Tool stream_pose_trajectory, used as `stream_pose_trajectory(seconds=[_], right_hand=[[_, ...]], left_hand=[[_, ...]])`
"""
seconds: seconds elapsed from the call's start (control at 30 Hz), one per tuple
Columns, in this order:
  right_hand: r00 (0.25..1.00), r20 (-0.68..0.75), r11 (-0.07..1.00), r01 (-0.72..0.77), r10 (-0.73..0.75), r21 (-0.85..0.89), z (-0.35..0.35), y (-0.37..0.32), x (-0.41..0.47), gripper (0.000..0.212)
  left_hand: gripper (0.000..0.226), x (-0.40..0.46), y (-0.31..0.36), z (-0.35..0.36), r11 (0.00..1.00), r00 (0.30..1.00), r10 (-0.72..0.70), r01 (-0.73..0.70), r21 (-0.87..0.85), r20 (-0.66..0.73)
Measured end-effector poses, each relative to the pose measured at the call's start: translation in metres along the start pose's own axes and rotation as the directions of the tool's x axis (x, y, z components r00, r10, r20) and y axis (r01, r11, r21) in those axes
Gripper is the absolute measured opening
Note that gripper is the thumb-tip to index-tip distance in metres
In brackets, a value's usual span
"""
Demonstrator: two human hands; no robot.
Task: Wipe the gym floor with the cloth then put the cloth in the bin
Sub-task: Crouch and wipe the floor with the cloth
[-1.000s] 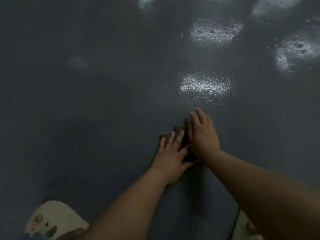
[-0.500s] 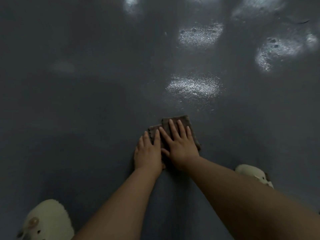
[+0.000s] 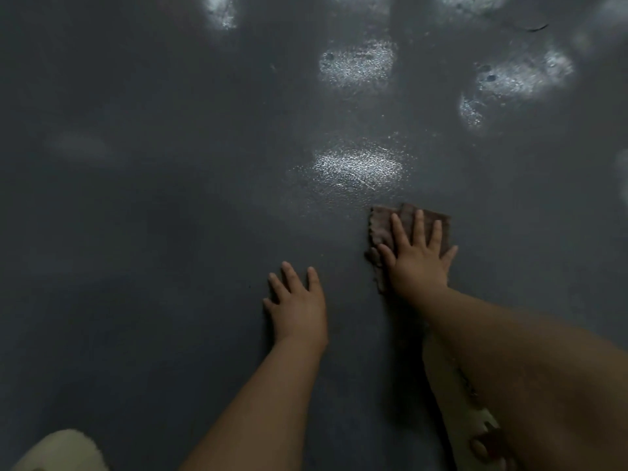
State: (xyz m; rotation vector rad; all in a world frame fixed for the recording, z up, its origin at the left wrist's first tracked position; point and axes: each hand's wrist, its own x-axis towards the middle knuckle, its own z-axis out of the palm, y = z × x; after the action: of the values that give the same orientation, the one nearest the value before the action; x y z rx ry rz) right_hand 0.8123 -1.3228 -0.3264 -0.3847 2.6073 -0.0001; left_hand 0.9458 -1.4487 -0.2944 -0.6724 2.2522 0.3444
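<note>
A brown folded cloth (image 3: 382, 226) lies flat on the dark grey gym floor (image 3: 170, 215), right of centre. My right hand (image 3: 416, 260) presses down on it with straight, spread fingers and covers most of it. My left hand (image 3: 297, 304) rests flat on the bare floor to the cloth's left and does not touch it. No bin is in view.
Bright light reflections (image 3: 358, 166) shine on the floor just beyond the cloth and further back. A cream slipper (image 3: 61, 450) shows at the bottom left. Another slipper (image 3: 475, 423) is partly hidden under my right forearm.
My left hand has come off the cloth and now lies on the bare floor. The right hand has slid the cloth to the right.
</note>
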Motion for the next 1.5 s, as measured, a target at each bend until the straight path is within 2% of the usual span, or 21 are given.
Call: stream_pose_trajectory(seconds=[0.1, 0.17, 0.23, 0.3, 0.33, 0.43, 0.5, 0.6, 0.7, 0.8, 0.87, 0.93, 1.03, 1.1, 1.13, 1.2, 1.23, 1.3, 1.37, 1.43, 1.5], right_hand=[[0.998, -0.018, 0.998, 0.060, -0.060, -0.015, 0.007, -0.018, -0.008, 0.064], [0.984, -0.005, 0.981, 0.175, -0.176, -0.086, 0.017, -0.034, -0.019, 0.063], [0.930, 0.025, 0.920, 0.367, -0.367, -0.139, 0.030, -0.047, -0.031, 0.065], [0.856, 0.042, 0.839, 0.514, -0.516, -0.178, 0.036, -0.051, -0.034, 0.069], [0.836, 0.055, 0.816, 0.545, -0.545, -0.193, 0.034, -0.049, -0.031, 0.066], [0.810, 0.085, 0.784, 0.583, -0.580, -0.212, 0.021, -0.038, -0.011, 0.060], [0.865, 0.025, 0.842, 0.494, -0.501, -0.217, 0.011, -0.024, 0.009, 0.057], [0.978, -0.022, 0.973, 0.203, -0.207, -0.108, -0.014, -0.002, 0.034, 0.056], [1.000, 0.001, 1.000, 0.020, -0.020, 0.019, -0.025, 0.003, 0.044, 0.057], [1.000, -0.024, 0.997, -0.018, 0.020, 0.079, -0.026, -0.024, 0.051, 0.058], [0.996, -0.027, 0.995, 0.087, -0.085, 0.055, -0.026, -0.051, 0.057, 0.058], [0.965, 0.010, 0.964, 0.264, -0.264, -0.035, -0.022, -0.081, 0.054, 0.057], [0.812, 0.095, 0.797, 0.583, -0.576, -0.159, -0.004, -0.124, 0.025, 0.055], [0.723, 0.143, 0.697, 0.690, -0.676, -0.197, 0.003, -0.134, 0.015, 0.054], [0.710, 0.144, 0.679, 0.703, -0.690, -0.213, 0.003, -0.133, 0.017, 0.054], [0.741, 0.108, 0.709, 0.667, -0.663, -0.227, -0.004, -0.120, 0.029, 0.056], [0.788, 0.070, 0.764, 0.612, -0.612, -0.207, -0.007, -0.111, 0.037, 0.056], [0.903, -0.017, 0.897, 0.426, -0.430, -0.118, -0.015, -0.083, 0.053, 0.058], [0.973, -0.071, 0.975, 0.217, -0.219, -0.042, -0.023, -0.042, 0.061, 0.058], [0.996, -0.085, 0.999, 0.002, 0.003, 0.050, -0.027, -0.002, 0.058, 0.058], [0.982, -0.079, 0.979, -0.158, 0.169, 0.131, -0.025, 0.018, 0.049, 0.060]], left_hand=[[0.106, 0.002, 0.002, -0.002, 1.000, 1.000, -0.016, 0.016, 0.006, 0.004], [0.110, 0.003, 0.003, -0.001, 1.000, 1.000, -0.014, 0.014, 0.010, 0.021], [0.107, 0.003, 0.003, -0.002, 1.000, 0.999, -0.016, 0.016, -0.003, 0.030], [0.093, 0.004, 0.005, -0.003, 0.998, 0.999, -0.031, 0.032, -0.051, 0.021], [0.092, 0.004, 0.005, -0.004, 0.997, 0.999, -0.037, 0.038, -0.061, 0.021], [0.109, 0.002, 0.007, -0.006, 0.998, 0.998, -0.032, 0.034, -0.049, 0.054], [0.115, 0.001, 0.006, -0.006, 0.998, 0.997, -0.031, 0.035, -0.057, 0.064], [0.115, 0.000, 0.006, -0.005, 0.996, 0.998, -0.031, 0.035, -0.077, 0.058], [0.116, -0.001, 0.004, -0.004, 0.996, 0.998, -0.024, 0.029, -0.089, 0.052], [0.116, -0.001, 0.003, -0.003, 0.996, 0.999, -0.022, 0.026, -0.086, 0.042], [0.115, -0.001, 0.003, -0.002, 0.996, 0.999, -0.022, 0.025, -0.087, 0.042], [0.113, 0.001, 0.003, -0.002, 0.997, 0.999, -0.020, 0.023, -0.076, 0.032], [0.108, 0.002, 0.001, 0.000, 0.996, 0.999, -0.016, 0.020, -0.085, 0.042], [0.106, 0.003, 0.001, 0.000, 0.996, 0.999, -0.009, 0.014, -0.087, 0.051], [0.107, 0.003, 0.001, 0.000, 0.996, 0.999, -0.006, 0.011, -0.093, 0.051], [0.111, 0.003, 0.000, -0.001, 0.994, 0.999, -0.005, 0.011, -0.112, 0.051], [0.113, 0.002, 0.000, -0.001, 0.993, 0.999, -0.006, 0.012, -0.114, 0.050], [0.115, 0.001, 0.000, -0.002, 0.994, 0.999, -0.016, 0.021, -0.111, 0.046], [0.116, 0.001, 0.001, -0.002, 0.992, 0.999, -0.022, 0.028, -0.123, 0.044], [0.117, -0.001, 0.000, -0.002, 0.990, 0.999, -0.025, 0.031, -0.136, 0.044], [0.114, -0.002, -0.001, -0.001, 0.986, 0.999, -0.014, 0.019, -0.164, 0.030]])
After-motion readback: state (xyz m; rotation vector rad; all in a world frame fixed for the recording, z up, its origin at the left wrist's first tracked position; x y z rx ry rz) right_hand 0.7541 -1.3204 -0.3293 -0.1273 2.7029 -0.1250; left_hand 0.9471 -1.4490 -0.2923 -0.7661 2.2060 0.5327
